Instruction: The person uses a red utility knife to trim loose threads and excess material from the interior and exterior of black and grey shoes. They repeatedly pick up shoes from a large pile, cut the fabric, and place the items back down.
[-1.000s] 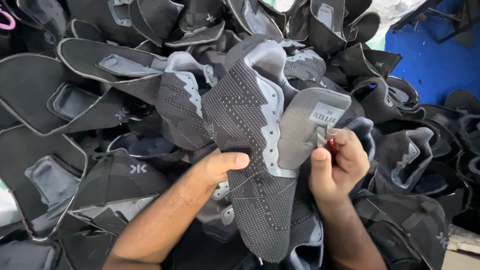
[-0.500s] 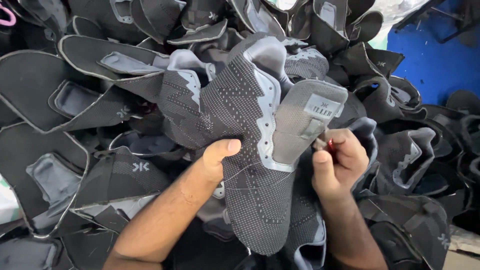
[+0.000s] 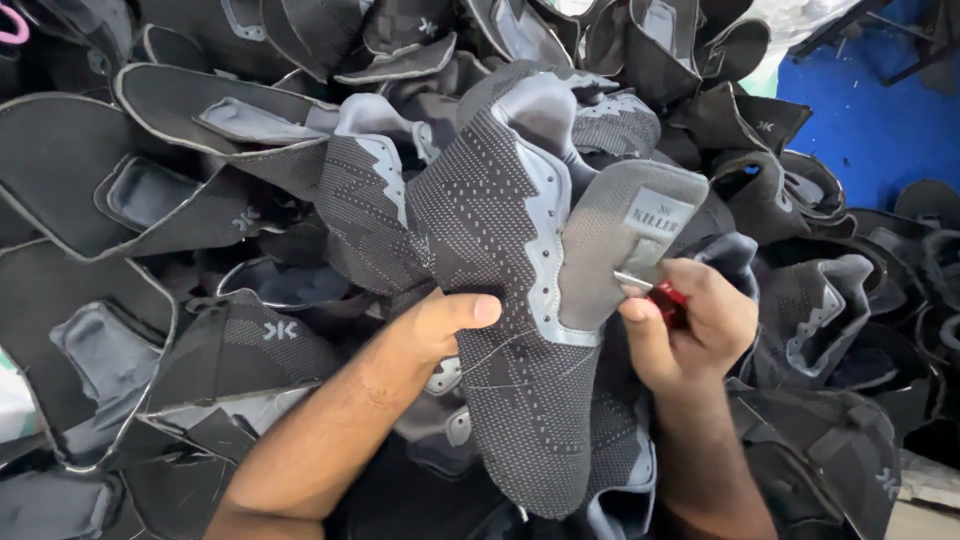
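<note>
One black knitted shoe upper [image 3: 500,300] is standing lengthwise, running from the near edge up and away, its grey tongue [image 3: 620,240] leaning right. The left hand [image 3: 440,325] is clamping its left side, thumb on top. The right hand [image 3: 690,325] is pinching the tongue's lower edge together with one small red-handled tool [image 3: 668,300]. Beyond, too many to count, a pile of matching uppers [image 3: 200,180] is lying.

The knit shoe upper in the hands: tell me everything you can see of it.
The shoe upper is dark grey dotted knit with a pale grey zigzag trim and a grey tongue bearing a sewn label. Unsoled, limp, held upright above a pile of uppers. The left hand grips its side; the right hand pinches the tongue, holding a small red tool.
</note>
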